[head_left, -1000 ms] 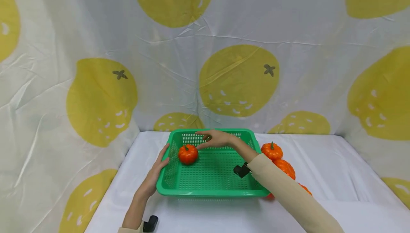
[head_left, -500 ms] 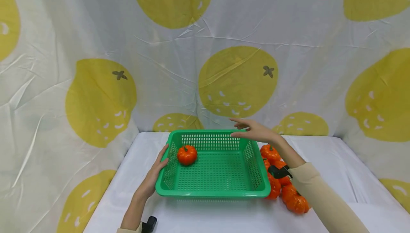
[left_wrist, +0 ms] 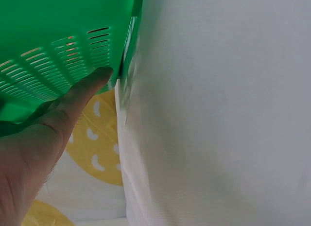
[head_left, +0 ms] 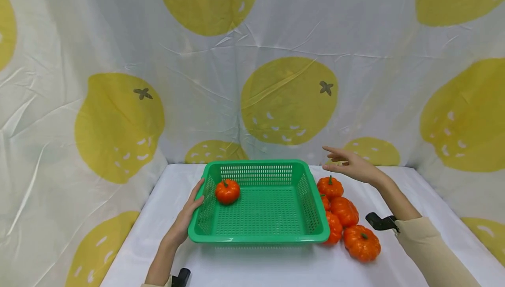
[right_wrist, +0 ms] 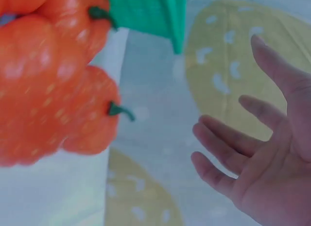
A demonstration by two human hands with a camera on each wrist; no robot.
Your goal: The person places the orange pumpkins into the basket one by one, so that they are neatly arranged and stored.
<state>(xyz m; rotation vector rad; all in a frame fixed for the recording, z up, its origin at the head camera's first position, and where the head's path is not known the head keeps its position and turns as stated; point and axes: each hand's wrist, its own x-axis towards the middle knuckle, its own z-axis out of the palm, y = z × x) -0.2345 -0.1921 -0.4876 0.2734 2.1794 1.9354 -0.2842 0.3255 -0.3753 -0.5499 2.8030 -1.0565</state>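
Note:
My left hand (head_left: pixel 182 221) rests against the left side of a green plastic basket (head_left: pixel 258 239), its visible fingers fairly straight. In the left wrist view, one straight finger (left_wrist: pixel 80 92) touches the slotted wall. A small orange pumpkin (head_left: pixel 227 191) with a green stem sits inside the basket at the left. Beyond the basket's right side, my right hand (head_left: pixel 357 168) hovers with spread, relaxed fingers and holds nothing. Nearest below it is an orange pumpkin (head_left: pixel 330 186) at the back of a group. The right wrist view shows the bare palm (right_wrist: pixel 272 182) apart from the pumpkins.
Along the basket's right side lie more orange pumpkins, among them a middle pumpkin (head_left: pixel 344 211) and a front pumpkin (head_left: pixel 362 243). Part of the group is hidden by the basket rim. A white cloth covers the table (head_left: pixel 268 269). Behind hangs a lemon-print curtain (head_left: pixel 205 103).
My right hand has moved from beside the pumpkin inside the basket, up and out to the right, over the group of pumpkins. The left hand stays at the basket's side.

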